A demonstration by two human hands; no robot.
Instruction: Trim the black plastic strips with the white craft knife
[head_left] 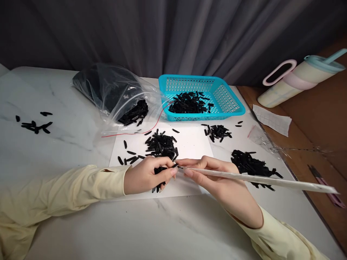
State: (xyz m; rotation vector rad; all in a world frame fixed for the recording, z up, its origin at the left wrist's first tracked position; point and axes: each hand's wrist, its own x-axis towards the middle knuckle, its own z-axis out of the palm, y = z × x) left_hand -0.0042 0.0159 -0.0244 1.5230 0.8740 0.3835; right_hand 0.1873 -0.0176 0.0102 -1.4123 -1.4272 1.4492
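Grip pinched tight, my left hand (148, 176) holds a small black piece (175, 165) in front of the blue basket (206, 117), apparently steadying it beside the tip of the pale rod (257, 178) that my right hand (227, 189) pinches near its end.

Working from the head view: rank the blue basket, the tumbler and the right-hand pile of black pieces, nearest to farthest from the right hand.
From the right hand:
1. Pile of black pieces: just beyond it, to the right.
2. Blue basket: straight ahead, toward the curtain.
3. Tumbler: farthest, back right.
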